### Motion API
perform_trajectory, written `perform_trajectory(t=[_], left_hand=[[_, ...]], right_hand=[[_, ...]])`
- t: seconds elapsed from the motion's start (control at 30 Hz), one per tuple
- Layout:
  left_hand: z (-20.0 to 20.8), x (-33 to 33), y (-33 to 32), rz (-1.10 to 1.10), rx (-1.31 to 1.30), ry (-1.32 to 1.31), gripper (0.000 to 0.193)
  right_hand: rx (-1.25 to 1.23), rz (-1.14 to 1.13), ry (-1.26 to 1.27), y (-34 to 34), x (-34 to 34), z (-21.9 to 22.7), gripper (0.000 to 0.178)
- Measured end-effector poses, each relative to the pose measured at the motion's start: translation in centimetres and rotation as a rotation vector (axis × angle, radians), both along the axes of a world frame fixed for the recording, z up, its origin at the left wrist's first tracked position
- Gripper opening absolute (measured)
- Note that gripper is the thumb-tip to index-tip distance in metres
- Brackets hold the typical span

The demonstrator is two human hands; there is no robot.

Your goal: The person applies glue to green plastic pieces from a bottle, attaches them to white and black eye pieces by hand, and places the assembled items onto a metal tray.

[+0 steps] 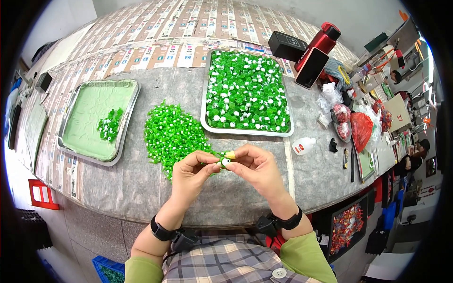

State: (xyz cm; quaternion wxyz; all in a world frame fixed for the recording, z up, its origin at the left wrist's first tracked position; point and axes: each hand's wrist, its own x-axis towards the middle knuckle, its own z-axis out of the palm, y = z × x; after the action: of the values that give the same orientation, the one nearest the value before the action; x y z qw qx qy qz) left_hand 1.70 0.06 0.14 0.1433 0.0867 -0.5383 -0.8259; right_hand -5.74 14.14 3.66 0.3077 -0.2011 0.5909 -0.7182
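Note:
Above the table's near middle, my left hand (192, 173) and my right hand (258, 170) meet fingertip to fingertip. Both are closed in a pinch on a small green piece with a white eye (226, 161); its exact kind is unclear. A yellow wrap circles one fingertip of my right hand. Just beyond my left hand spreads a loose pile of small green and white pieces (172, 132). Behind my hands stands a metal tray (204, 106) packed with green pieces and white eyes. A second, green-lined tray (82, 111) at the left holds a small cluster of similar pieces (110, 125).
At the right lie a white squeeze bottle (304, 146), a yellow-and-black cutter (345, 158) and a red plastic bag (361, 131). A phone (311, 68) leans on a red flask (325, 40), beside a black box (287, 45). A red stool (42, 194) stands at left.

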Motion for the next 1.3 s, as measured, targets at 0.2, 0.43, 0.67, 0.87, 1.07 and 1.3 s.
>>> perform_trajectory(t=[0.2, 0.43, 0.67, 0.87, 1.07, 1.3], left_hand=[[0.3, 0.1, -0.1, 0.064, -0.470, 0.092, 0.011], [0.8, -0.2, -0.2, 0.080, -0.771, 0.199, 0.013], [0.6, -0.2, -0.2, 0.060, -0.808, 0.187, 0.012], [0.9, -0.2, -1.4, 0.064, -0.260, -0.155, 0.005], [1.0, 0.9, -13.9, 0.564, -0.666, -0.206, 0.009], [-0.8, 3.7, -20.3, 0.798, -1.033, -0.579, 0.022]], right_hand=[[0.022, 0.055, -0.080, 0.6, -0.2, -0.1, 0.017], [0.070, 0.126, -0.056, 1.1, -0.6, -0.5, 0.024], [0.046, 0.126, -0.101, 1.1, -0.5, -1.4, 0.022], [0.117, -0.135, 0.093, 0.8, -1.9, -1.9, 0.018], [0.487, -0.137, 0.618, 1.2, -2.6, -3.4, 0.010], [0.525, -0.061, 0.710, 0.5, -2.2, -3.5, 0.012]])
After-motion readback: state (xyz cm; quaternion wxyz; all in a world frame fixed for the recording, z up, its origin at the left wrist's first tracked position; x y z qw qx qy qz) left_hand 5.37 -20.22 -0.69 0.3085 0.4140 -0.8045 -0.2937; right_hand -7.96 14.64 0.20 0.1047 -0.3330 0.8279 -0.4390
